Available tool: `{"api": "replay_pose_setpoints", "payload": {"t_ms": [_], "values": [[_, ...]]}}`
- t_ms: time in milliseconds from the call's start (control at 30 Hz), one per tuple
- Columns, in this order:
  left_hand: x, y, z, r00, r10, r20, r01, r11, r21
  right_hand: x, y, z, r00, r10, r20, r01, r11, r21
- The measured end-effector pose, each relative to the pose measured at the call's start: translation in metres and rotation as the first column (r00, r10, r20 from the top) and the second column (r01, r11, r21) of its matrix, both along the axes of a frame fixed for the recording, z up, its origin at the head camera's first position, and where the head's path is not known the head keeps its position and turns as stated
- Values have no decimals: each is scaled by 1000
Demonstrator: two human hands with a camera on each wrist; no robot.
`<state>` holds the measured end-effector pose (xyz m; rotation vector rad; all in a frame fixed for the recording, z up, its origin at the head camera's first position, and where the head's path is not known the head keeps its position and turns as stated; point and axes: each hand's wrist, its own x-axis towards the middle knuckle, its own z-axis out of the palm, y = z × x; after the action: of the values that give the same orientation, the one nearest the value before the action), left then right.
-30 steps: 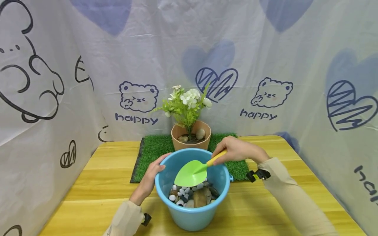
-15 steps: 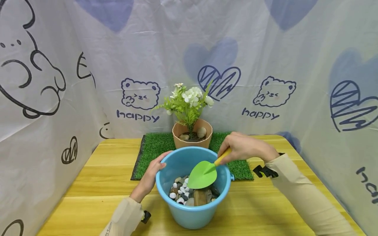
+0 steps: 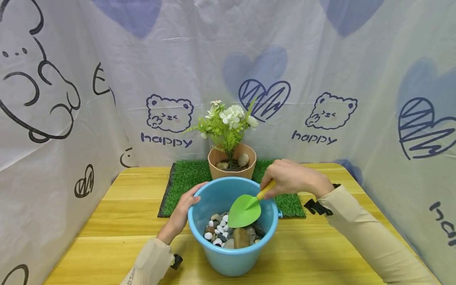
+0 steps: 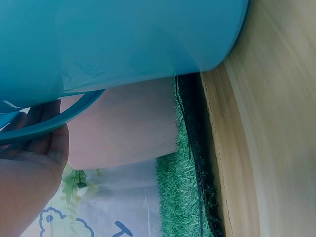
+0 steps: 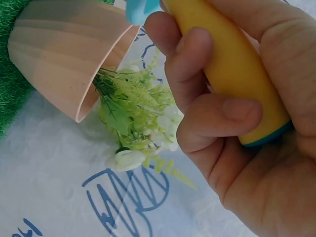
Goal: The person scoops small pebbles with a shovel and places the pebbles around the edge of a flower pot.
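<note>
A light-blue bucket (image 3: 231,259) stands upright on the table, holding several stones (image 3: 220,229) of mixed size, white, grey and brown. My left hand (image 3: 183,209) grips its left rim, thumb over the edge. In the left wrist view the fingers (image 4: 58,140) of that hand lie partly behind a curved blue band on the bucket. My right hand (image 3: 292,180) holds a trowel (image 3: 245,211) by its yellow handle (image 5: 232,74), fingers curled round it. The green leaf-shaped blade slants down into the bucket, close above the stones; whether its tip touches them I cannot tell.
Behind the bucket, a peach flowerpot (image 3: 231,173) with white artificial-looking flowers (image 3: 231,116) and a few stones sits on a green turf mat (image 3: 187,174). The wooden table (image 3: 124,213) meets printed cloth (image 3: 213,47) at the back and sides.
Over the last second the trowel has moved to the right inside the bucket, uncovering more white stones on the left. During the latest half second it barely shifts. My left hand keeps its grip.
</note>
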<state>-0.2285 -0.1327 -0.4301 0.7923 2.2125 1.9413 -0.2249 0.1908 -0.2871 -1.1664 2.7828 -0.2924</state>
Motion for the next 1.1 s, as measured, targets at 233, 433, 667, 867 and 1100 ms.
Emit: {"api": "replay_pose_setpoints", "payload": {"t_ms": [233,433,667,867,1100], "values": [[0,1,0,1000,5,1,-5,1000,4,4,-5,1,995,33,-97,-26,997,72],[0,1,1,1000,12,4,-12,1000,-6,5,-6,-2,997,46,-59,-41,996,81],[0,1,0,1000,18,6,-18,1000,0,4,-9,-6,996,89,-20,-87,993,84],[1,1,0,1000,7,6,-7,1000,11,3,-8,-5,992,119,-29,-117,991,69],[1,2,0,1000,9,6,-9,1000,13,2,-7,-6,987,135,90,-137,990,23]]}}
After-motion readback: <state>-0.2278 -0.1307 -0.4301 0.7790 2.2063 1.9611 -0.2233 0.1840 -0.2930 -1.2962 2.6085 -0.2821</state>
